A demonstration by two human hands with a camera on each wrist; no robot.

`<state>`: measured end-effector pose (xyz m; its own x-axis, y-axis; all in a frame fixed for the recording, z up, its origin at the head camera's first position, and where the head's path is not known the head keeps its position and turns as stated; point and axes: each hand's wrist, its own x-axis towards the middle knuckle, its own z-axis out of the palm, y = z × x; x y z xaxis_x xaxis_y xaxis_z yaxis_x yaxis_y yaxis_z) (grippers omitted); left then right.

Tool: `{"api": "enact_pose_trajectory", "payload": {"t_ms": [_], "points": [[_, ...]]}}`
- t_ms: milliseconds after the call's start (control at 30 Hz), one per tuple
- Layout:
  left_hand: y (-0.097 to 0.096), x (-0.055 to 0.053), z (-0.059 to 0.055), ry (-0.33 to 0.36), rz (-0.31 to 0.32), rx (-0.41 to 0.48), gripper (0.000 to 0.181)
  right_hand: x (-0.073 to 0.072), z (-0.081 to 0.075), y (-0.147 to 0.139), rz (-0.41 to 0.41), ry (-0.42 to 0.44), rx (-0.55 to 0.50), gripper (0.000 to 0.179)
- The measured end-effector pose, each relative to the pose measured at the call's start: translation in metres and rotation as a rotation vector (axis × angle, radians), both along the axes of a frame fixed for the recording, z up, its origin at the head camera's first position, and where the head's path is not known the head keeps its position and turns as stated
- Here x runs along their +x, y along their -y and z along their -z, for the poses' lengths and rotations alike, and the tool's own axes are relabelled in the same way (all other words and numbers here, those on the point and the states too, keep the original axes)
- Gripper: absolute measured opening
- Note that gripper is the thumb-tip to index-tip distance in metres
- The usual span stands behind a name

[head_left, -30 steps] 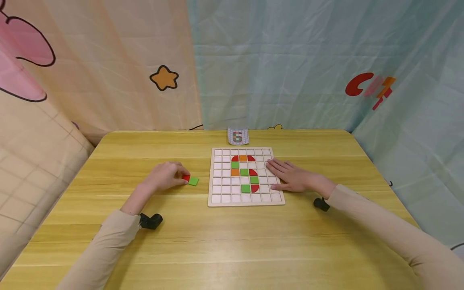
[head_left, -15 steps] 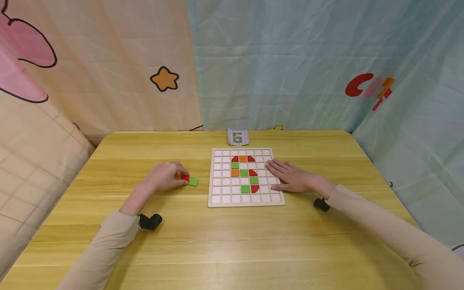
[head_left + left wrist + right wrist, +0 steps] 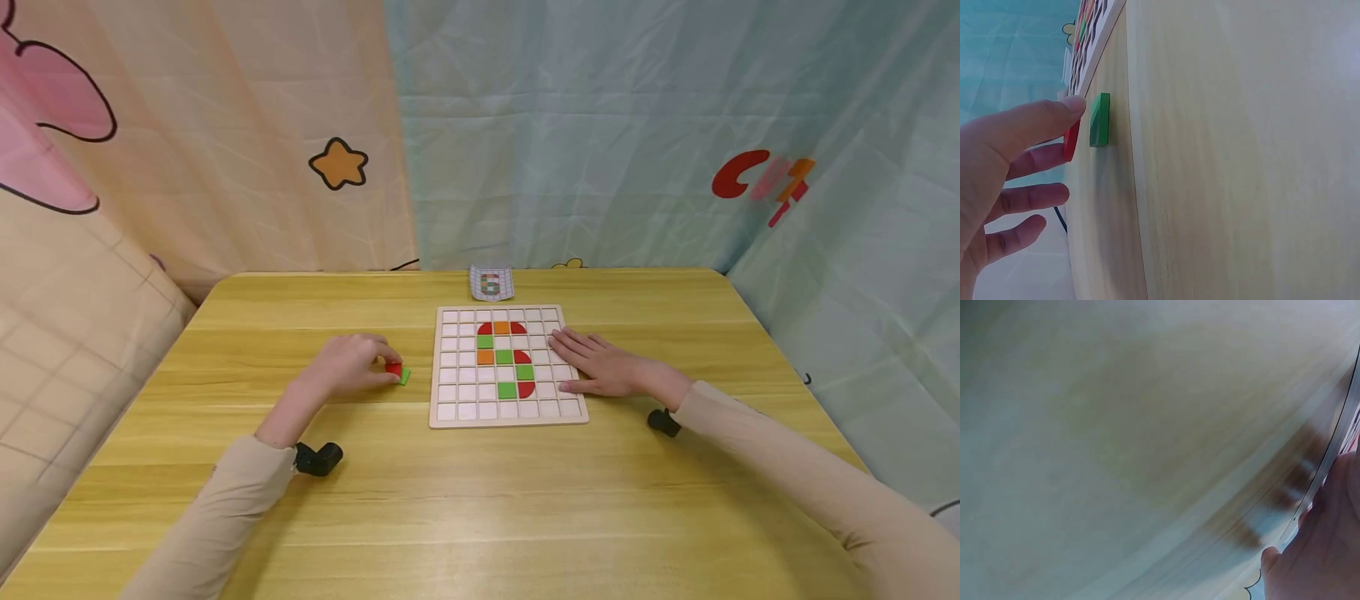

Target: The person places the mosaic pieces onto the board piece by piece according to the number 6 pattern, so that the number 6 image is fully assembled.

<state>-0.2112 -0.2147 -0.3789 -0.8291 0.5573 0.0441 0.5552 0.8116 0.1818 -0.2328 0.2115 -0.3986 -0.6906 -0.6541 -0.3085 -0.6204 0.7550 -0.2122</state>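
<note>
My left hand [image 3: 352, 365] pinches a red tile [image 3: 393, 368] between thumb and fingers, left of the board. In the left wrist view the red tile [image 3: 1071, 141] is held on edge, raised off the table. A green square tile [image 3: 1100, 120] lies on the table just beyond it; in the head view the red tile partly covers this green tile [image 3: 406, 377]. The wooden grid board [image 3: 457, 412] bears red, orange and green tiles in a curved figure. My right hand [image 3: 600, 365] rests with straight, spread fingers on the board's right edge.
A small pattern card [image 3: 491, 284] showing a coloured 6 on a grid stands behind the board near the table's far edge. Curtains [image 3: 622, 133] hang behind the table. Black wrist devices [image 3: 318, 459] sit low beside both sleeves.
My left hand has lifted the red tile off the table and shifted slightly right, bringing it over the green tile. The right hand and board have stayed put.
</note>
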Motion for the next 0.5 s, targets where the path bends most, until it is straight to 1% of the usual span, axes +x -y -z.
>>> {"api": "enact_pose_trajectory", "payload": {"t_ms": [267, 500], "points": [[-0.014, 0.002, 0.0, -0.048, 0.06, 0.002, 0.022, 0.001, -0.001, 0.001, 0.0, 0.002, -0.002, 0.082], [-0.03, 0.002, 0.002, -0.07, 0.108, -0.006, 0.026, 0.001, 0.0, 0.0, -0.007, -0.003, -0.014, 0.082]]}}
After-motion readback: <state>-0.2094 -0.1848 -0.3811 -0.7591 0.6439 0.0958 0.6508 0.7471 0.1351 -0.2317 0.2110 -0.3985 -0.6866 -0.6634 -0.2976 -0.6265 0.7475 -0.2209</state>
